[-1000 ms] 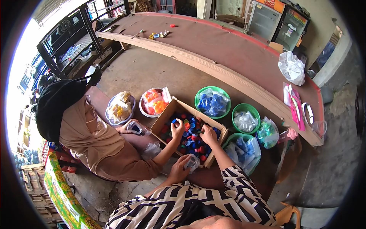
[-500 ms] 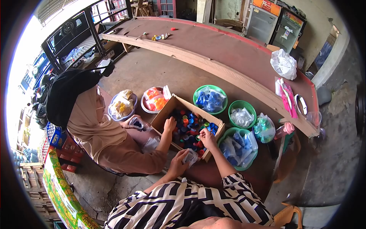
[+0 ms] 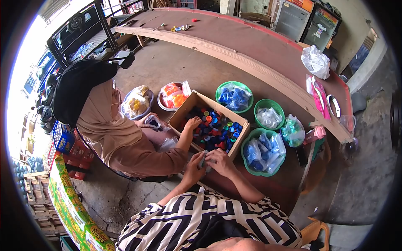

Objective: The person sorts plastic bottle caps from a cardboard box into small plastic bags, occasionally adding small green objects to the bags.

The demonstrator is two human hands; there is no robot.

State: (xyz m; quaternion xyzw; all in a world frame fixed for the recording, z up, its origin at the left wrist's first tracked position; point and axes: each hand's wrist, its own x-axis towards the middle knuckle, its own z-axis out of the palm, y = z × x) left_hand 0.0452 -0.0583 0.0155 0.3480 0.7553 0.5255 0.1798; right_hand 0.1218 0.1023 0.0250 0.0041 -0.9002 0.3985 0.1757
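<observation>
Clutching a clear bag (image 3: 204, 160), the left hand (image 3: 193, 170) is meeting the right hand (image 3: 222, 162), back from the cardboard box (image 3: 222, 109) beyond, reaching giving way to bag handling, the right's grip impossible to tell

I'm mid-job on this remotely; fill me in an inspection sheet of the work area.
Surface: reddish-brown tabletop, largely covered near the box.
Job's things: open cardboard box of loose mixed-colour caps; clear bag in hand, contents unclear; filled bags in green baskets and other bowls.
Clutter: pink packet and white plastic bag beyond the baskets; dark flat object beside them.
Hands: left hand holds the clear bag; right hand is at its top, grip unclear.
Cables: nothing seen.
Surroundings: co-worker at left, one hand in the box; glass-fronted fridges behind.
</observation>
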